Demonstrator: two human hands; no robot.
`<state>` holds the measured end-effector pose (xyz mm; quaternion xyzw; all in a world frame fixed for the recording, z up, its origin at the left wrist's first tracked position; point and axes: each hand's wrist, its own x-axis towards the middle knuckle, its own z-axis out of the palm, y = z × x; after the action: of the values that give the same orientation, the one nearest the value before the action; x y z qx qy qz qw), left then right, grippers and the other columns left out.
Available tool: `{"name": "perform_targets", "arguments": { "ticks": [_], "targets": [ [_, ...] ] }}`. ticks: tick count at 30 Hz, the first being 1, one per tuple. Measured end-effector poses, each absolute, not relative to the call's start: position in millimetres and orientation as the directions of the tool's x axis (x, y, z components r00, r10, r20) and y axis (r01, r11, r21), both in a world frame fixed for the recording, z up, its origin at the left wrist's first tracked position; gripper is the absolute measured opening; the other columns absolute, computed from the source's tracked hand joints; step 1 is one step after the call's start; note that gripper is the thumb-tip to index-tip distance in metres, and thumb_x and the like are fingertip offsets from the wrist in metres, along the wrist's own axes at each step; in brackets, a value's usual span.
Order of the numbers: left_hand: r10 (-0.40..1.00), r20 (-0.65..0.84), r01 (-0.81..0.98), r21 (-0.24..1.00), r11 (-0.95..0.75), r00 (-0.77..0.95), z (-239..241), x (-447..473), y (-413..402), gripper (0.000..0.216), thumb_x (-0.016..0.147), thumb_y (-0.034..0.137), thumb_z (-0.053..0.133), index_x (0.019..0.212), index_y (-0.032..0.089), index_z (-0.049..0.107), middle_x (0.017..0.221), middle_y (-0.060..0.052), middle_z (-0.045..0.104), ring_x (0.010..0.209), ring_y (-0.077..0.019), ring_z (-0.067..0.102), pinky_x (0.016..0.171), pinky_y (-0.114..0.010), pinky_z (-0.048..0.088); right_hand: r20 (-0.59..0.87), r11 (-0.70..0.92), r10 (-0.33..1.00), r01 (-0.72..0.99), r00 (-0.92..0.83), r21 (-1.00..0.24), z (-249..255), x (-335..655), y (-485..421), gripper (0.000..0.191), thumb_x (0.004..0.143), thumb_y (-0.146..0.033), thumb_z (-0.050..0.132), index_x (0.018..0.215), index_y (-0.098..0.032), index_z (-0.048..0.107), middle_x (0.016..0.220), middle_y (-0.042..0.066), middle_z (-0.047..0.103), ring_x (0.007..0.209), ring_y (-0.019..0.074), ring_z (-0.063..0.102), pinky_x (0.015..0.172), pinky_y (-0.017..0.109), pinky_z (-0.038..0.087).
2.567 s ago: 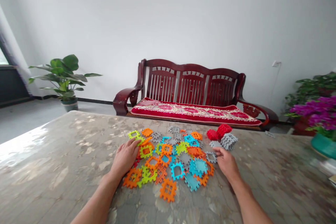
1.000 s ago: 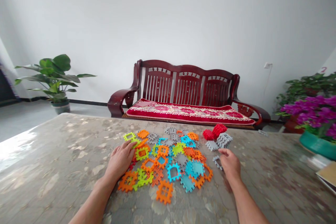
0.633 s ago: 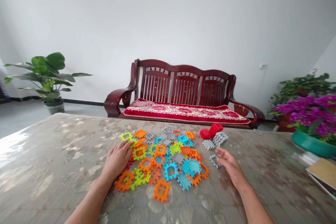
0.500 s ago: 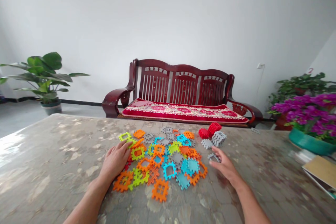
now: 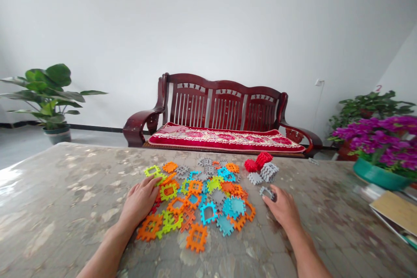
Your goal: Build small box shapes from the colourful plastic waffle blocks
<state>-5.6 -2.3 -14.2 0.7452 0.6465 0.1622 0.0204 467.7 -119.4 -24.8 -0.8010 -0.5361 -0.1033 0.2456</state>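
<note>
A heap of flat interlocking plastic tiles [image 5: 202,200], orange, blue, green and grey, lies on the marbled table [image 5: 65,208]. My left hand [image 5: 138,202] rests flat and open on the heap's left edge, fingers over orange and green tiles. My right hand [image 5: 283,209] is to the right of the heap, its fingers curled round a grey frame tile [image 5: 266,192] that lies on the table. Beyond it stand a stack of grey tiles [image 5: 269,171], a loose grey tile [image 5: 254,178] and a cluster of red tiles [image 5: 257,161].
A teal pot of purple flowers [image 5: 379,160] and some books [image 5: 392,215] sit at the table's right side. Behind the table stands a dark wooden bench [image 5: 221,117] with a red cushion. A leafy plant [image 5: 48,95] stands at the left wall.
My right hand slid a grey frame tile out of the heap to the right, opened briefly beside it, and now curls over it. My left hand has stayed put.
</note>
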Motion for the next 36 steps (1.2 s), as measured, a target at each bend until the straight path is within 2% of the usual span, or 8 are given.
{"name": "perform_targets", "arguments": {
  "ticks": [3,8,19,26,32,36],
  "targets": [
    [0.969,0.221,0.957,0.236,-0.167,0.114,-18,-7,0,0.045,0.095,0.031,0.032,0.131,0.027,0.059,0.142,-0.006,0.055,0.129,-0.0211,0.052,0.11,-0.04,0.035,0.41,-0.342,0.809,0.905,0.42,-0.253,-19,462,-121,0.043,0.079,-0.04,0.057,0.115,-0.018,0.063,0.106,0.01,0.072,0.097,0.0267,0.065,0.087,0.036,0.046],
    [0.961,0.249,0.956,0.233,-0.178,0.118,-26,-10,3,0.045,0.095,0.033,0.032,0.129,0.027,0.06,0.142,-0.006,0.055,0.129,-0.0217,0.052,0.111,-0.042,0.034,0.37,-0.402,0.795,0.875,0.48,-0.271,-15,456,-121,0.051,0.078,-0.042,0.057,0.122,-0.016,0.058,0.106,0.01,0.072,0.096,0.0273,0.066,0.082,0.035,0.046],
    [0.958,0.266,0.948,0.263,-0.179,0.107,-26,-8,3,0.044,0.094,0.033,0.033,0.128,0.026,0.062,0.141,-0.006,0.057,0.128,-0.0212,0.052,0.111,-0.04,0.034,0.362,-0.457,0.756,0.835,0.546,-0.305,-13,451,-119,0.061,0.08,-0.049,0.053,0.131,-0.015,0.051,0.111,0.008,0.07,0.099,0.0284,0.063,0.084,0.036,0.045],
    [0.959,0.256,0.947,0.261,-0.187,0.119,-25,-10,3,0.046,0.095,0.034,0.031,0.128,0.025,0.061,0.142,-0.007,0.055,0.128,-0.0226,0.052,0.11,-0.042,0.035,0.406,-0.392,0.793,0.89,0.455,-0.232,-17,456,-117,0.044,0.081,-0.043,0.054,0.118,-0.021,0.061,0.109,0.008,0.072,0.096,0.0279,0.065,0.082,0.037,0.046],
    [0.955,0.273,0.947,0.262,-0.189,0.115,-25,-10,3,0.046,0.094,0.035,0.032,0.126,0.026,0.063,0.14,-0.007,0.057,0.127,-0.0225,0.053,0.11,-0.041,0.035,0.419,-0.399,0.763,0.869,0.492,-0.293,-18,454,-114,0.047,0.078,-0.043,0.056,0.118,-0.019,0.058,0.106,0.009,0.072,0.094,0.027,0.067,0.077,0.035,0.047],
    [0.958,0.263,0.95,0.251,-0.186,0.117,-26,-10,3,0.046,0.094,0.035,0.031,0.127,0.026,0.062,0.141,-0.006,0.057,0.127,-0.0225,0.053,0.11,-0.041,0.035,0.454,-0.346,0.728,0.847,0.514,-0.403,-20,452,-113,0.05,0.078,-0.048,0.054,0.121,-0.021,0.054,0.11,0.008,0.071,0.097,0.0259,0.066,0.08,0.035,0.047]
  ]
}}
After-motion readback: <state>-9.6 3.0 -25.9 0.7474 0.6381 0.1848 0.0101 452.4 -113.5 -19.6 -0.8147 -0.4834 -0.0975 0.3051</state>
